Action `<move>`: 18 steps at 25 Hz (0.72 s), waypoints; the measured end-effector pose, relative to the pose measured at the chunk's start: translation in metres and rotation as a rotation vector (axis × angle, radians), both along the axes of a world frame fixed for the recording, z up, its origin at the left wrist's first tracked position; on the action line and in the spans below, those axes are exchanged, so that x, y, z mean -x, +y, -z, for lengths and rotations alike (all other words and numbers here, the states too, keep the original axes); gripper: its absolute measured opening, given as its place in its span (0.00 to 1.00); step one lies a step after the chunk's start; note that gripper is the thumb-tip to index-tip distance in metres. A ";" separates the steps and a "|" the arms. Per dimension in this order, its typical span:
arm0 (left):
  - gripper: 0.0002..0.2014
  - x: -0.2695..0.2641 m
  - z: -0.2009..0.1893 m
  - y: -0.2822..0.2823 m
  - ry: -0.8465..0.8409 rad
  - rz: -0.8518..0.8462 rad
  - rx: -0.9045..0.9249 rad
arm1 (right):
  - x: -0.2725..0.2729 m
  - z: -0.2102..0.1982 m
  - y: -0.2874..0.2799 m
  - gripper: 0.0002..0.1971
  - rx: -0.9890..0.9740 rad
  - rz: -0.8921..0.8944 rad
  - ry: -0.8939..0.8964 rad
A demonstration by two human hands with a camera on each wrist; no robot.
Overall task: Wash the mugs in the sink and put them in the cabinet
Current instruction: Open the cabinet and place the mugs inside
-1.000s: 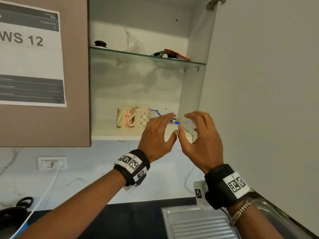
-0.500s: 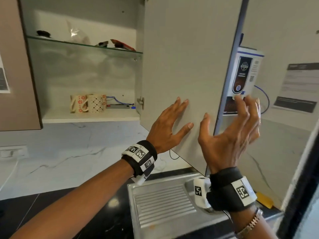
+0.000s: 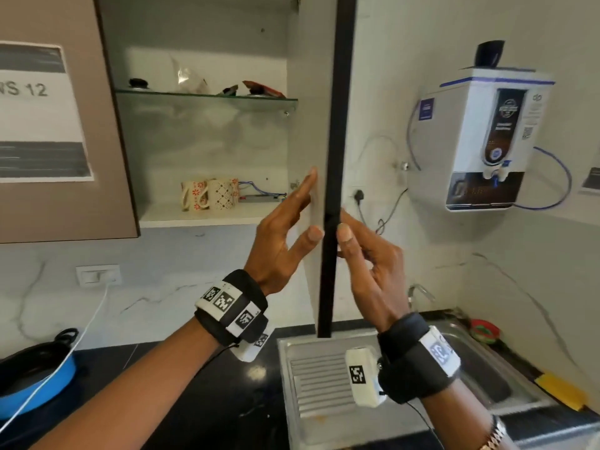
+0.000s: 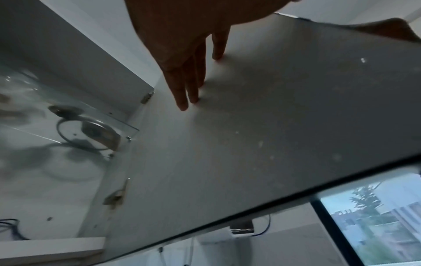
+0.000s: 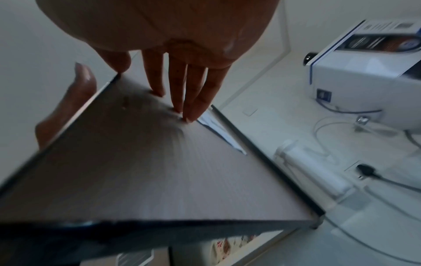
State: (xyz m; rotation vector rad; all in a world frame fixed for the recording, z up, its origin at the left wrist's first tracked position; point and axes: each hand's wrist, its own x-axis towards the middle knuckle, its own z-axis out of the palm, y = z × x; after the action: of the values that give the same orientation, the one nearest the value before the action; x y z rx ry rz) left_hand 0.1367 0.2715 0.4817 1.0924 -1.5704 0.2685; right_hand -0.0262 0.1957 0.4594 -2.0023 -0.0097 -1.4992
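Note:
Two patterned mugs (image 3: 209, 196) stand side by side on the lower shelf of the open wall cabinet (image 3: 201, 219). The cabinet door (image 3: 331, 190) points at me edge-on. My left hand (image 3: 292, 219) lies with straight fingers flat on the door's pale inner face (image 4: 250, 126). On the other side, my right hand (image 3: 360, 251) touches the brown outer face (image 5: 148, 171) with straight fingertips (image 5: 189, 115), its thumb at the dark edge. Neither hand holds anything. A bit of a floral mug (image 5: 225, 248) shows under the door in the right wrist view.
A glass shelf (image 3: 207, 98) above the mugs carries lids and packets. Below are a steel drainboard (image 3: 318, 384), the sink (image 3: 487, 381) and a tap (image 3: 418, 290). A water purifier (image 3: 487, 141) hangs at the right. A blue pan (image 3: 32, 381) sits on the black counter at left.
Both hands have left the shelf and gone to the door. The left stays on the inner face, the right has come round to the outer face. The door now shows edge-on.

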 end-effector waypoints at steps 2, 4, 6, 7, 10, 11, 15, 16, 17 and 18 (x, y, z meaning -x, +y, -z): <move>0.49 -0.021 0.005 0.033 -0.011 -0.125 -0.005 | -0.033 0.004 0.014 0.23 0.036 -0.059 0.029; 0.42 -0.045 0.013 0.065 -0.039 -0.289 0.031 | -0.071 0.008 0.026 0.24 0.100 -0.076 0.070; 0.35 -0.076 0.020 0.098 -0.036 -0.467 0.114 | -0.114 0.012 0.037 0.28 0.239 -0.027 0.130; 0.35 -0.091 0.023 0.113 -0.018 -0.560 0.161 | -0.136 0.014 0.040 0.31 0.295 -0.012 0.183; 0.43 -0.145 0.024 0.151 0.052 -0.801 0.140 | -0.210 0.017 0.041 0.41 0.326 0.019 0.353; 0.43 -0.167 0.023 0.157 0.063 -0.844 0.106 | -0.235 0.018 0.036 0.44 0.331 0.068 0.401; 0.39 -0.258 0.023 0.149 0.014 -0.938 -0.001 | -0.308 0.025 0.004 0.47 0.451 0.237 0.509; 0.38 -0.276 0.024 0.143 -0.030 -0.993 -0.005 | -0.321 0.028 -0.003 0.47 0.505 0.273 0.510; 0.36 -0.292 0.025 0.137 -0.102 -1.067 0.003 | -0.332 0.029 -0.010 0.46 0.550 0.313 0.511; 0.35 -0.308 0.027 0.130 -0.197 -1.153 0.012 | -0.344 0.028 -0.015 0.46 0.580 0.347 0.524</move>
State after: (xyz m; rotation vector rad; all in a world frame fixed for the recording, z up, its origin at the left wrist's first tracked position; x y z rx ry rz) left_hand 0.4449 0.4013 0.4547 1.9092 -0.9224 1.1690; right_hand 0.3174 0.1807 0.4309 -2.9480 0.1421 -1.1994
